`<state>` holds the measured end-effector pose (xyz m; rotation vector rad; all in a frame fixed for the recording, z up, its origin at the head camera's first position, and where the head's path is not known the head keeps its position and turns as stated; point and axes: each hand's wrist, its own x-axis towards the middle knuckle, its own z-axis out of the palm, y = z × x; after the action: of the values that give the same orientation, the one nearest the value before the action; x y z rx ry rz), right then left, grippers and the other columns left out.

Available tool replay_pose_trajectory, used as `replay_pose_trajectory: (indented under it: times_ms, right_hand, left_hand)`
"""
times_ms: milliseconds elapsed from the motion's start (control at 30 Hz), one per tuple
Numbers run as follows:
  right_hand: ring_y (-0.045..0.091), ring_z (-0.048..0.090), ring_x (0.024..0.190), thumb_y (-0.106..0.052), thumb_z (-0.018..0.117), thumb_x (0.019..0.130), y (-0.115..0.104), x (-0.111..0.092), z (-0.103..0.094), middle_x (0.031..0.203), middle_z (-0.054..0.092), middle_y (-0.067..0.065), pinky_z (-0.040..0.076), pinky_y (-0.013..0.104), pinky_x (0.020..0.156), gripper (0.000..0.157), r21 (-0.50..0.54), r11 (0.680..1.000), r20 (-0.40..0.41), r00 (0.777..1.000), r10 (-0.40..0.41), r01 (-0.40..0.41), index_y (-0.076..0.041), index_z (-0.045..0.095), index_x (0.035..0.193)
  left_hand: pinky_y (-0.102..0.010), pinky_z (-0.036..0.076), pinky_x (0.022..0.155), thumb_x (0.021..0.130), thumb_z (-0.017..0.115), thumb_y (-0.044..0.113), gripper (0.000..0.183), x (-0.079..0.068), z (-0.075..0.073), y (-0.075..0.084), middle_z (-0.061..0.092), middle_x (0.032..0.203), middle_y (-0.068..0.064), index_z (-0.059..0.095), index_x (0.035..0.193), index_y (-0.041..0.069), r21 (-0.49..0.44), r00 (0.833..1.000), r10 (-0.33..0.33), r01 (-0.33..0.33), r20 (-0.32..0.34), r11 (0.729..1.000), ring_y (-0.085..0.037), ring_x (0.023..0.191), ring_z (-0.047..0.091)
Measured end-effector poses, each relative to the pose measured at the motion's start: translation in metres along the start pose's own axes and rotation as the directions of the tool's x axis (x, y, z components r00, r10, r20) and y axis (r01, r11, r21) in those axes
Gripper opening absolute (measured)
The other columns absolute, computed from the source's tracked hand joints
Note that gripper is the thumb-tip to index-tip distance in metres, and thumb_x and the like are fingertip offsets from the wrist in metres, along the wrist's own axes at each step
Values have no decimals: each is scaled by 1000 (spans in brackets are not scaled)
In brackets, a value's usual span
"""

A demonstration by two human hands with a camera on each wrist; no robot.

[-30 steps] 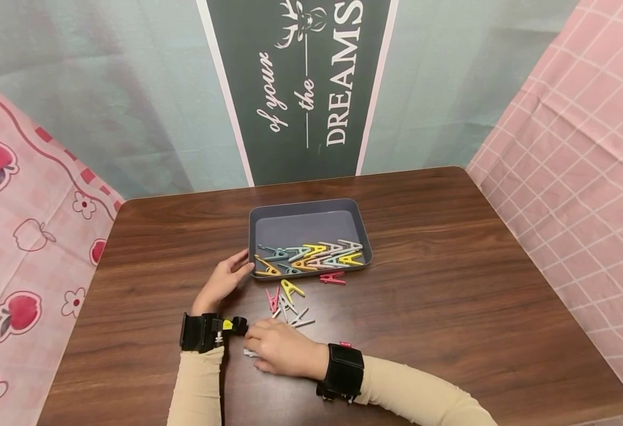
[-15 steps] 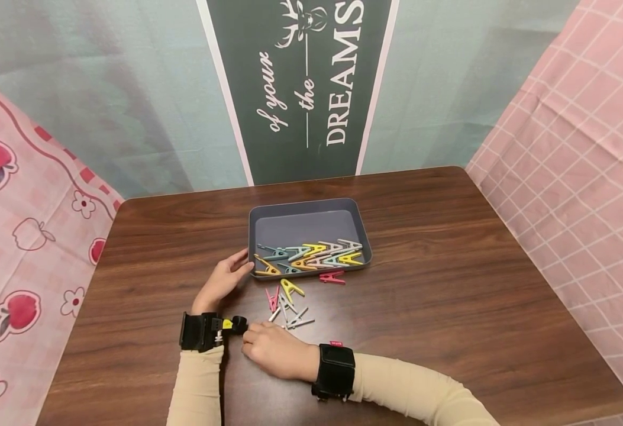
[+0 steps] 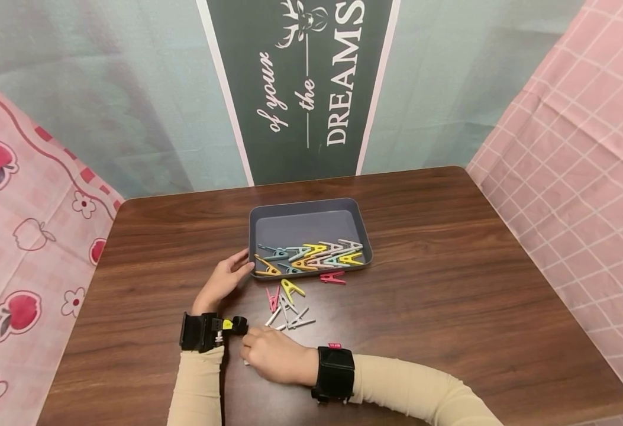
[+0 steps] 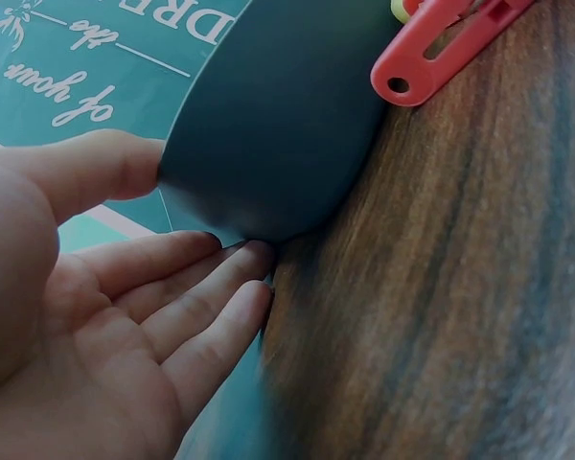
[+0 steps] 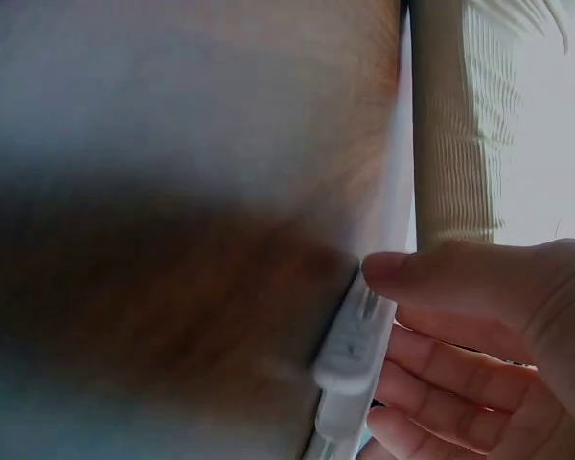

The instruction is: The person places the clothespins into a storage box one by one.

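Observation:
My left hand [image 3: 222, 284] rests against the left corner of the grey tray [image 3: 306, 208]. In the left wrist view its thumb touches the tray wall [image 4: 259, 125], and its nearly straight fingers reach the tray's lower edge. My right hand [image 3: 276, 354] is low over the table in front of the tray. Seen from the right wrist, its thumb and fingers pinch a white clothespin [image 5: 347, 355] close to the tabletop. Several coloured clothespins, including a yellow clothespin [image 3: 351, 259], lie along the tray's near side.
Between tray and right hand lie loose clothespins on the wooden table [image 3: 439, 284]: a yellow clothespin [image 3: 291, 289], a pink clothespin [image 3: 273, 299] and several whitish ones. A red clothespin [image 3: 332, 277] sits just outside the tray's front wall. Curtains surround the table's back and sides.
My right hand has shifted slightly left, then a little toward me, uncovering more of a white clothespin beside it. My left hand and the tray stay put.

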<state>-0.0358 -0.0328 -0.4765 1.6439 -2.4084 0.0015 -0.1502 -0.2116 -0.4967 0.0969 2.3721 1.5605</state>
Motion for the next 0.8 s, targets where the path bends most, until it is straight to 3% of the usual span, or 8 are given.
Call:
replay_pose_trajectory:
  times_ms: [333,800]
  right_hand:
    - [4,58,82,-20,63,86,0,-4,-6,86,64,-12,42,17,65,9,18,1000,64,998,-17,15,-25,70,84]
    - [5,56,85,-16,64,84,3,-5,-13,91,65,-11,48,15,72,8,103,993,19,999,-51,49,-20,69,88]
  left_hand:
    - [-49,36,115,100,51,20,58,0,0,0,42,148,-25,30,149,-2,-6,1000,-2,2,-4,1000,-35,139,43]
    - [-48,36,115,100,52,24,60,-1,-1,1,42,149,-24,29,150,-1,-6,1000,-3,3,0,1000,-35,139,43]
